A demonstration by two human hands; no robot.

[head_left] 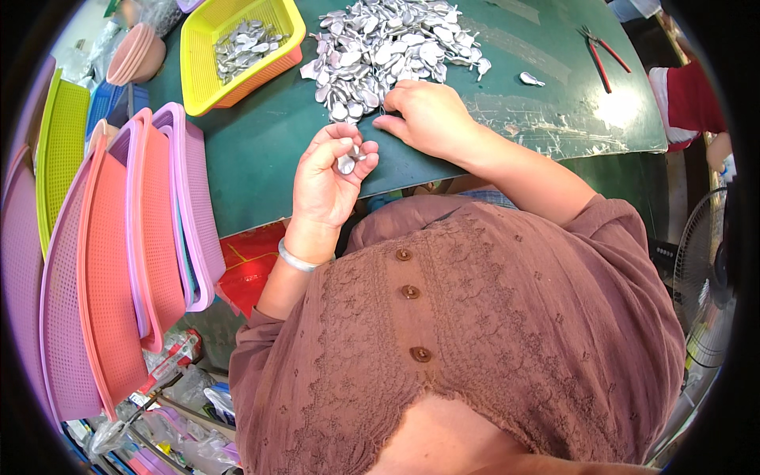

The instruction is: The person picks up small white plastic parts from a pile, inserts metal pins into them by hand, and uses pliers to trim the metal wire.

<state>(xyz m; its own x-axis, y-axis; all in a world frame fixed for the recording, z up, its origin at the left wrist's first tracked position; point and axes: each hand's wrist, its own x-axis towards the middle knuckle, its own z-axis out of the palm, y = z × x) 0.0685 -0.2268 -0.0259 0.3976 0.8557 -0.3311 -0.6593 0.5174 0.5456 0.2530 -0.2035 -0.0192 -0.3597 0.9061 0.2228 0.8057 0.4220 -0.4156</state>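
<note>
My left hand (326, 168) is raised just off the table's near edge, its fingers curled round a small silvery metal piece (347, 164). Close by, my right hand (423, 117) rests at the near side of a large heap of similar silvery metal pieces (388, 43). Its fingers are bent against the heap, and their tips are partly hidden, so what they grip, if anything, does not show. Left of the heap, a yellow basket with an orange outside (194, 87) holds more of these pieces.
The green table (522, 111) carries red-handled pliers (606, 59) and one loose metal piece (531, 79) on the right. Stacked purple, orange and green plastic baskets (158, 229) crowd the left. A fan (704, 261) stands at right, near another person's red sleeve (697, 95).
</note>
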